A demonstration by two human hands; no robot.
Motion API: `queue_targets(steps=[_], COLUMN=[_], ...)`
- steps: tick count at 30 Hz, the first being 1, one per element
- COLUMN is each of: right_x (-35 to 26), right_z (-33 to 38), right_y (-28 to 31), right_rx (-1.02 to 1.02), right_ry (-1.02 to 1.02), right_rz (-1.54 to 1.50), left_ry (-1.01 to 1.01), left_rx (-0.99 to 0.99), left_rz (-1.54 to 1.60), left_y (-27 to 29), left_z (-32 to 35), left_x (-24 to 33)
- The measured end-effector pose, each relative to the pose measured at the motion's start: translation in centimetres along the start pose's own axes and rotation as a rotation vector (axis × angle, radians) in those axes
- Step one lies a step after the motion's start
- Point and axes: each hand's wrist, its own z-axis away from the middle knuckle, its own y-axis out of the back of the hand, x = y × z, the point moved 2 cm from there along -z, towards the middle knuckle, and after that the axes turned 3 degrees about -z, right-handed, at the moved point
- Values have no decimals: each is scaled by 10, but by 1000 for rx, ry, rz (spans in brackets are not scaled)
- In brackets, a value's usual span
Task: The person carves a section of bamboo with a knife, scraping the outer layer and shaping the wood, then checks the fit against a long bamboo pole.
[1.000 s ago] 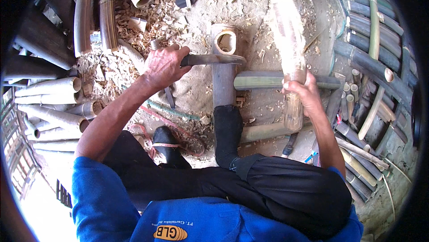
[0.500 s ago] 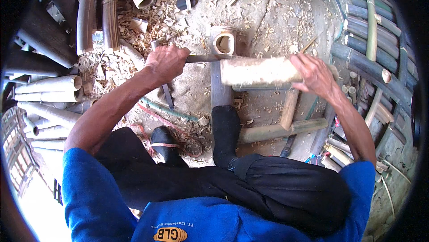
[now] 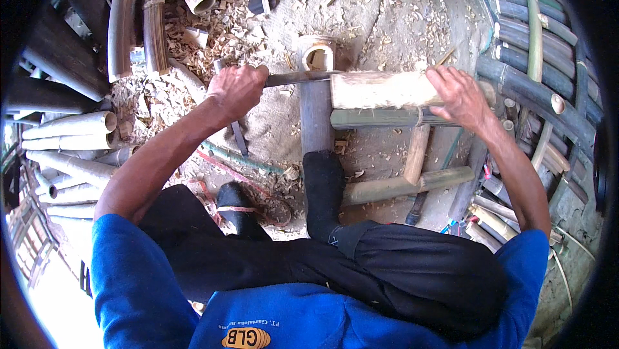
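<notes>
Bamboo piece (image 3: 377,90) is clamped in the fingers of the right hand (image 3: 461,99), knife (image 3: 296,77) in those of the left hand (image 3: 236,89) — firm grips, clear of its edge, serve best.

My pale, rough bamboo piece (image 3: 383,89), held crosswise, left to right (fibres fraying along its lower edge), my long dark blade (image 3: 293,79), nearly in line, its far end at the bamboo's left end

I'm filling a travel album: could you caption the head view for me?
Left hand holding a dark-bladed tool, right hand gripping a pale bamboo piece, above a floor strewn with shavings.
</notes>
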Motion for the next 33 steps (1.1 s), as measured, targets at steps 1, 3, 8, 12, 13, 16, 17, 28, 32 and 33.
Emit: queue_targets(steps=[1,3,8,12,13,16,17,28,32,33], right_x=[-2,-5,9,0,0,4,3,0,3,4], right_z=[1,0,6,9,4,1,1,8,11,14], right_y=[2,9,-2,-8,-8,3,5,5,-1,0], right_rx=[-48,3,-33,59,131,20,-48,10,-3,-49], right_ry=[-49,44,-8,105,194,48,-30,32,-23,-103], right_rz=[36,18,57,11,3,43,66,73,145,165], left_ry=[21,41,26,36,31,1,-7,30,-13,38], left_rx=[0,-5,-23,-40,-47,-11,12,-40,-42,-212], left_rz=[0,-24,-40,-59,-60,-77,-87,-95,-113,-34], left_y=[0,0,-3,-5,-5,-6,-6,-5,2,4], left_z=[-1,1,-1,-1,-2,-6,-6,-1,-8,-15], left_x=[-2,-7,-1,-4,-4,-6,-9,-5,-3,-5])
